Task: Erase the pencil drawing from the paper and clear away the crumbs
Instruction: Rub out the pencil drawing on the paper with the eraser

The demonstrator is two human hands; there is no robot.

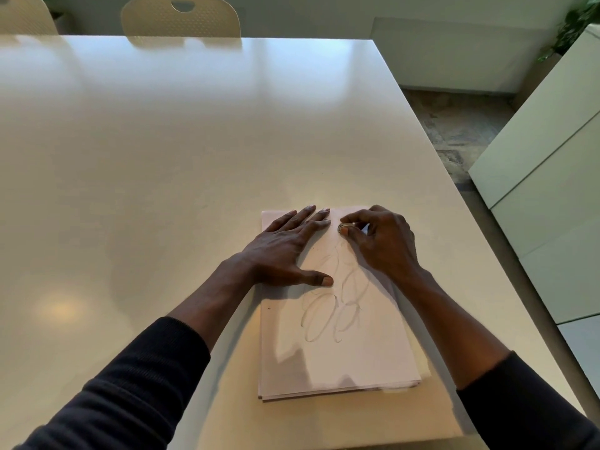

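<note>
A white sheet of paper (363, 352) tops a thin stack near the table's front right corner. Faint pencil loops (328, 313) run down its middle. My left hand (285, 251) lies flat on the paper's upper left part, fingers straight and thumb spread toward the drawing. My right hand (380, 241) is at the paper's top, pinching a small eraser (343, 227) between thumb and fingertips, with the eraser down on the sheet just right of my left fingertips. A few tiny dark specks lie on the paper near the left hand.
The white table (162, 157) stretches far to the left and back. Its right edge runs close to the paper. Two cream chairs (181, 17) stand at the far side. A white cabinet (552, 164) stands to the right across a strip of patterned floor.
</note>
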